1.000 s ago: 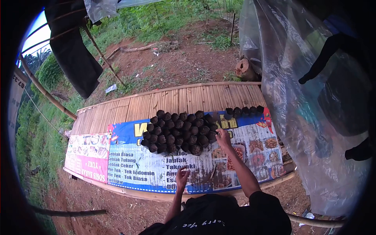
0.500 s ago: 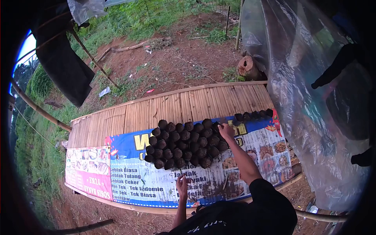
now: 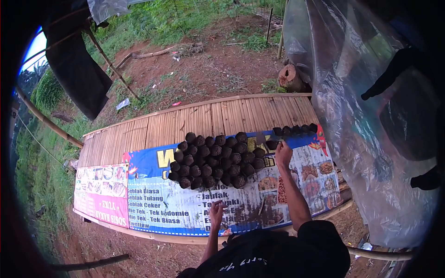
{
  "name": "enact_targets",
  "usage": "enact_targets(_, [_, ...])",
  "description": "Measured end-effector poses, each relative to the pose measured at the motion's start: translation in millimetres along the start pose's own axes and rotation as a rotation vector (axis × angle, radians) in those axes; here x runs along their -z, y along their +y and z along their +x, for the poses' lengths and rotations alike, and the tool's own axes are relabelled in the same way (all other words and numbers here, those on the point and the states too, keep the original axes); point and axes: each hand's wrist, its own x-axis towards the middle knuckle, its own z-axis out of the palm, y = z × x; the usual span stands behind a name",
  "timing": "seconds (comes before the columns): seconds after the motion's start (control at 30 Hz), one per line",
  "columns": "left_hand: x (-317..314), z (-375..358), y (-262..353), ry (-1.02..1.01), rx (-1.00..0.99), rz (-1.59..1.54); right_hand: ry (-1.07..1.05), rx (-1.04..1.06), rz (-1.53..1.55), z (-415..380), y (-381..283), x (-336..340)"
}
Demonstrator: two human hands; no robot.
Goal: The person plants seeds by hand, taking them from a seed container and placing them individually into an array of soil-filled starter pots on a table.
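My right hand (image 3: 283, 154) is closed on the rim of a small black seedling pot (image 3: 272, 144), just below a short row of similar pots (image 3: 296, 130) at the banner's upper right. A large cluster of dark, soil-filled pots (image 3: 213, 161) stands packed together left of that hand. Below the cluster, over the printed banner (image 3: 162, 199), my left hand (image 3: 216, 211) hovers with its fingers loosely bent and apart. I make out nothing held in it.
Under the banner lies a bamboo slat table (image 3: 185, 123). Clear plastic sheeting (image 3: 343, 116) hangs on the right, and a dark cloth (image 3: 76, 74) hangs at the left from bamboo poles. A cut log (image 3: 289, 78) lies behind the table on bare soil.
My right hand has moved right from the cluster's edge toward the short row, carrying a pot. My left hand stays over the lower banner. The view has shifted slightly.
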Motion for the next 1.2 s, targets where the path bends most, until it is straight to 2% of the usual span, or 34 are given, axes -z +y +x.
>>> enact_targets(0.03, [-5, -4, 1, -0.004, 0.04, -0.022, -0.01, 0.008, -0.006, -11, 3, 16])
enact_targets(0.13, [-19, -15, 5, -0.117, -0.03, 0.007, -0.04, 0.014, 0.009, -60, 13, 52])
enact_targets(0.17, [-24, -14, -4, -0.151, -0.012, 0.028, -0.116, 0.054, -0.046, -81, 18, 60])
enact_targets(0.2, [-30, -17, -2, -0.215, -0.086, 0.072, -0.191, 0.093, -0.101, -103, 25, 65])
enact_targets(0.27, [-43, -22, 6, -0.318, -0.092, 0.177, -0.315, 0.103, -0.129, -151, 32, 67])
enact_targets(0.33, [-58, -21, -4, -0.389, -0.043, 0.135, -0.404, 0.102, -0.14, -193, 38, 65])
enact_targets(0.4, [-62, -21, -11, -0.436, -0.037, 0.148, -0.408, 0.141, -0.129, -230, 55, 51])
enact_targets(0.47, [-62, -25, -14, -0.424, -0.113, 0.286, -0.409, 0.172, -0.115, -250, 50, 47])
enact_targets(0.6, [-53, -31, -5, -0.336, -0.111, 0.324, -0.472, -0.013, -0.035, -274, 38, 43])
enact_targets(0.67, [-49, -30, -2, -0.362, -0.12, 0.293, -0.232, 0.016, 0.057, -277, 27, 44])
enact_targets(0.7, [-50, -34, 11, -0.319, -0.173, 0.352, -0.244, -0.001, 0.046, -278, 24, 48])
enact_targets(0.8, [-57, -29, 24, -0.24, -0.145, 0.453, -0.28, -0.132, -0.083, -279, 22, 57])
enact_targets(0.87, [-65, -31, 45, -0.214, -0.208, 0.565, -0.479, -0.198, -0.12, -280, 27, 56])
enact_targets(1.0, [-73, -19, 34, -0.167, -0.419, 0.784, -0.449, -0.118, -0.218, -279, 27, 50])
enact_targets(1.2, [-75, -25, 41, -0.049, -0.545, 0.81, -0.472, 0.055, -0.2, -269, 8, 64])
